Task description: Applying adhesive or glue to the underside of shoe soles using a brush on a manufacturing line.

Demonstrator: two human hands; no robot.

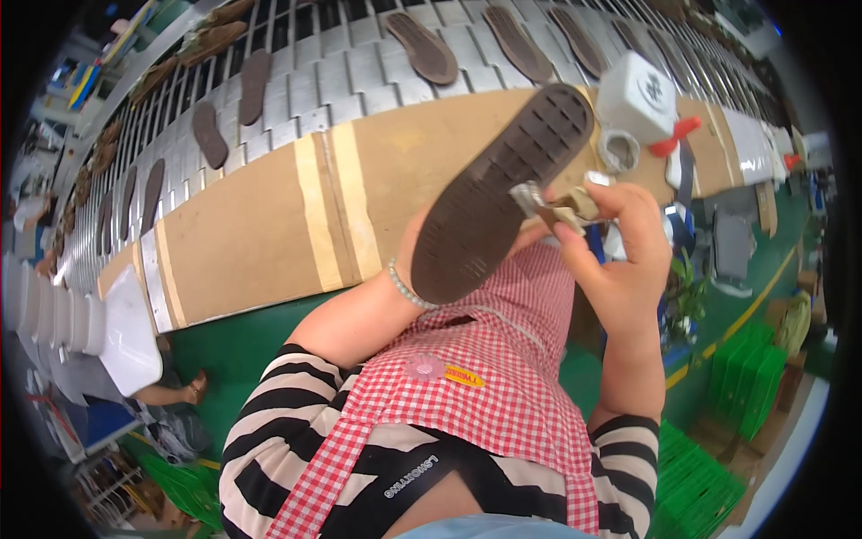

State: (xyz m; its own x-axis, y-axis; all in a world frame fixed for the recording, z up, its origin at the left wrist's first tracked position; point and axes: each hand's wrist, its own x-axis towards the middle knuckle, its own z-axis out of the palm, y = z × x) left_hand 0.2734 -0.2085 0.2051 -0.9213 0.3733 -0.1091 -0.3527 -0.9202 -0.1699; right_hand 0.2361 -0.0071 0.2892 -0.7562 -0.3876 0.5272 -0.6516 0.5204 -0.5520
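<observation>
The left hand (409,247), mostly hidden, holds a dark brown ridged rubber shoe sole (503,189) tilted above the cardboard-covered bench (260,234); the right hand (620,242) has its fingers closed around a small metal-bladed trimming tool (548,205) touching the sole's edge.

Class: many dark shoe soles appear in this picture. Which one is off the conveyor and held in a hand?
The large brown sole with its ridged tread facing up, held by the left hand above the cardboard-covered bench. The other soles lie flat on the slatted conveyor.
</observation>
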